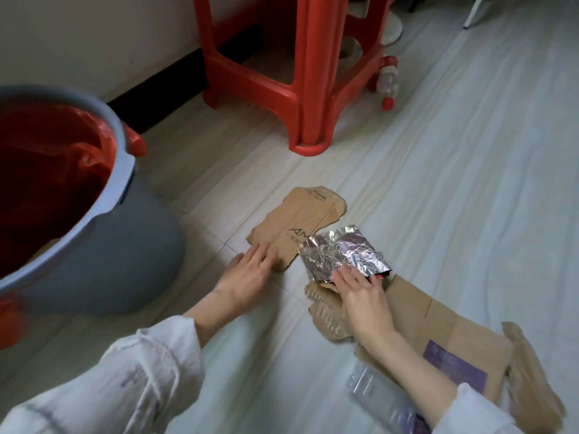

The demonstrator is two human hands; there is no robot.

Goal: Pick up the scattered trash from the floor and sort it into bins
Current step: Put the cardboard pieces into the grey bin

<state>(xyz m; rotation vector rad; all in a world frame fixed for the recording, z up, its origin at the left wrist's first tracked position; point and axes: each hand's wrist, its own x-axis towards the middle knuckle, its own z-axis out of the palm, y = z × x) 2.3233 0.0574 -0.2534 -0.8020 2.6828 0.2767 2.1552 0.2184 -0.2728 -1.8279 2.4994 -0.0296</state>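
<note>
Silver foil wrapper pinched in right hand grip; left hand flat on cardboard.

A room in a home: pale tiled floor meeting a white wall, a red plastic stool, and a grey bin with a red liner.

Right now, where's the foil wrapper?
In the head view, the foil wrapper lies right of centre on the floor, overlapping the torn cardboard, with the right hand on its near edge.
</note>
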